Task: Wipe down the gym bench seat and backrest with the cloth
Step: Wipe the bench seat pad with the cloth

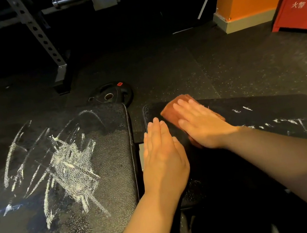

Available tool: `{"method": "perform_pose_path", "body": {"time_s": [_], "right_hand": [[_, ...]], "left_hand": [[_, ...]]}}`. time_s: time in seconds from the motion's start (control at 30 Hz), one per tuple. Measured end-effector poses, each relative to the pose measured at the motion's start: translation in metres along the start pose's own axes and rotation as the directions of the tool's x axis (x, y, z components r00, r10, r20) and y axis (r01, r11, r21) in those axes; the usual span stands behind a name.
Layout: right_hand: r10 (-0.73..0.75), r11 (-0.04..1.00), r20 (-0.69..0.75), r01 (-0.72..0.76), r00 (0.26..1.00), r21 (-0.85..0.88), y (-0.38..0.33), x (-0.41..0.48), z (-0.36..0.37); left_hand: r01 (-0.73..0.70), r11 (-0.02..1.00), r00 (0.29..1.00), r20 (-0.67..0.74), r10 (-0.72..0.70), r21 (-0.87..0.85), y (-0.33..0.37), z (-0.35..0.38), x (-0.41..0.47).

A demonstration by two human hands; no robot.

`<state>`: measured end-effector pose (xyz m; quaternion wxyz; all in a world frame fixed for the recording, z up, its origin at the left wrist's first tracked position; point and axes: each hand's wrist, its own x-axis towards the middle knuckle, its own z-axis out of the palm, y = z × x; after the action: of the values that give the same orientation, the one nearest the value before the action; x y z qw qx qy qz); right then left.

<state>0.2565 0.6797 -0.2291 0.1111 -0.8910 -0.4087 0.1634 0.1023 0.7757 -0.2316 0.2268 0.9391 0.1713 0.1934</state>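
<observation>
On dark rubber floor (180, 61), chalk-streaked bench pad (111, 164)

Cloth (170, 111) mostly under right hand (200, 124); weight plate (108, 95) half behind chalked pad (92, 146); cabinet (299, 0) cut by edge.

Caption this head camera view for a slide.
Right hand presses a brown cloth on the right bench pad, left hand flat beside it; white streaks mark the left pad.
</observation>
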Motion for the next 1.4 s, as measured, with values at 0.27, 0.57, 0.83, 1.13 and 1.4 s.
{"method": "perform_pose_path", "body": {"time_s": [0.27,0.57,0.83,1.13,1.4], "right_hand": [[-0.229,0.963,-0.066,0.236,0.971,0.128,-0.014,-0.023,0.015],[-0.047,0.989,-0.041,0.041,0.998,-0.139,-0.023,0.009,0.026],[-0.043,0.996,-0.096,0.049,0.994,0.068,0.023,-0.032,0.014],[-0.088,0.989,-0.076,0.096,0.993,0.114,-0.024,-0.04,0.023],[0.065,0.994,-0.05,-0.06,0.997,0.093,-0.017,-0.023,0.019]], "left_hand": [[-0.012,1.0,1.0,0.028,0.013,-0.025,0.001,-0.003,0.0],[0.003,1.0,1.0,0.031,-0.003,0.007,0.001,0.0,0.0],[-0.005,0.999,0.999,0.035,0.004,0.039,0.0,-0.001,-0.001],[0.017,1.0,0.998,0.069,-0.016,-0.007,0.004,-0.007,-0.001],[0.039,0.999,0.999,0.029,-0.039,0.008,0.0,0.001,0.002]]}}
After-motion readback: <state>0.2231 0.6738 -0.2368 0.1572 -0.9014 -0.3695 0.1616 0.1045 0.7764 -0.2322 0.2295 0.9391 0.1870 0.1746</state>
